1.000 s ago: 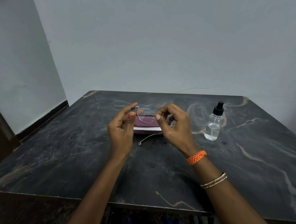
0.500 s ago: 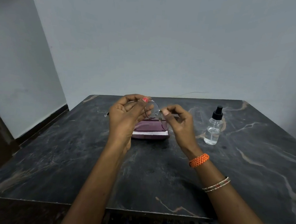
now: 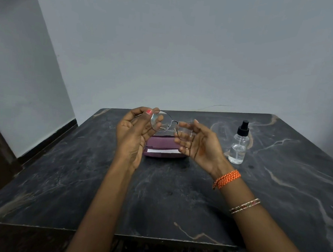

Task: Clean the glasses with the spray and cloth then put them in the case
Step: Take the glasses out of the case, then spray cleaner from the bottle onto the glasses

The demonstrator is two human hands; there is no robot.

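Observation:
Thin metal-framed glasses (image 3: 174,121) hang in the air above the middle of the table, lenses facing me. My left hand (image 3: 134,131) pinches their left end, thumb on top of the rim. My right hand (image 3: 201,143) is spread, palm turned inward, its fingers showing through the right lens; I cannot tell whether they touch it. Below the glasses a purple case (image 3: 160,144) lies on the table with a white strip (image 3: 162,151) along its front. A clear spray bottle (image 3: 238,149) with a black nozzle stands upright to the right of my right hand. No separate cloth shows.
The dark marble table (image 3: 157,193) stands against a pale wall, with its front edge close to me. A second wall and a dark skirting run along the left.
The glasses have been lifted and turned so both lenses face me. My right hand went from a pinch near the bridge to spread fingers behind the right lens.

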